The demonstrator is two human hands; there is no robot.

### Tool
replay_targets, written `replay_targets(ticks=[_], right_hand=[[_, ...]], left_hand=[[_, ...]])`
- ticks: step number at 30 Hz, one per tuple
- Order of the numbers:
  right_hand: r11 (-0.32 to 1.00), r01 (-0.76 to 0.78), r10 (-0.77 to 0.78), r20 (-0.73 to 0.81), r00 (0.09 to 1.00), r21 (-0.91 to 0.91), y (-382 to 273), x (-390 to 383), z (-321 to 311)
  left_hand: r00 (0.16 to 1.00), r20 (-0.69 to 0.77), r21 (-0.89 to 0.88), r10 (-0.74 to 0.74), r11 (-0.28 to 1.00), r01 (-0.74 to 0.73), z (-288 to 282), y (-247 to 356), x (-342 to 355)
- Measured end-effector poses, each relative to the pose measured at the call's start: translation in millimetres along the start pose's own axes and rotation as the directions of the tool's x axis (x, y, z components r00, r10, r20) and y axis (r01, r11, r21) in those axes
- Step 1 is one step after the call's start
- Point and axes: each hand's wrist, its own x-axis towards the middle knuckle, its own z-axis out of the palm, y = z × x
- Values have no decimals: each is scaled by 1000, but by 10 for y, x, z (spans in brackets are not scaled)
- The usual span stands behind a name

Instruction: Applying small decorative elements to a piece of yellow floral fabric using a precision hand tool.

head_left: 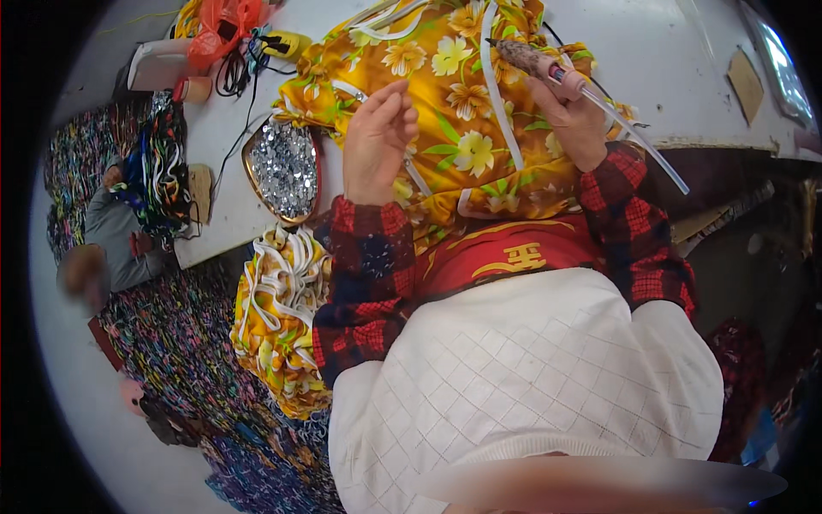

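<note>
Yellow-orange flowered fabric (432, 94) with white trim strips spreads across the table in front of me. My right hand (575, 124) grips a hot glue gun (527, 58) over the fabric's right part. Its dark tip points up and left, and a long clear glue stick (642, 141) sticks out of its back end. Above the left part of the fabric is my left hand (379, 137), fingers curled in a pinch; anything between the fingertips is too small to make out. Left of that hand lies a gold-rimmed tray (282, 176) full of silver sparkling pieces.
More flowered pieces with white trim (287, 317) are piled beside my left arm. At the table's back left are an orange-red plastic bag (224, 32), a yellow tool (287, 44) and black cords. Another person (120, 223) handles dark multicoloured strips on the left. A cardboard scrap (745, 86) lies right.
</note>
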Motion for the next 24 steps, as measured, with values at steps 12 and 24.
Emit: replay_targets(ticks=[12,24], right_hand=[[874,277,-282,49,958,-398,338,71,82],[999,-45,45,-15,999,-6,126,81,63]], left_hand=[[992,126,396,-7,917,-44,542,-65,668],[990,131,552,-54,833,-27,597,-151,968]])
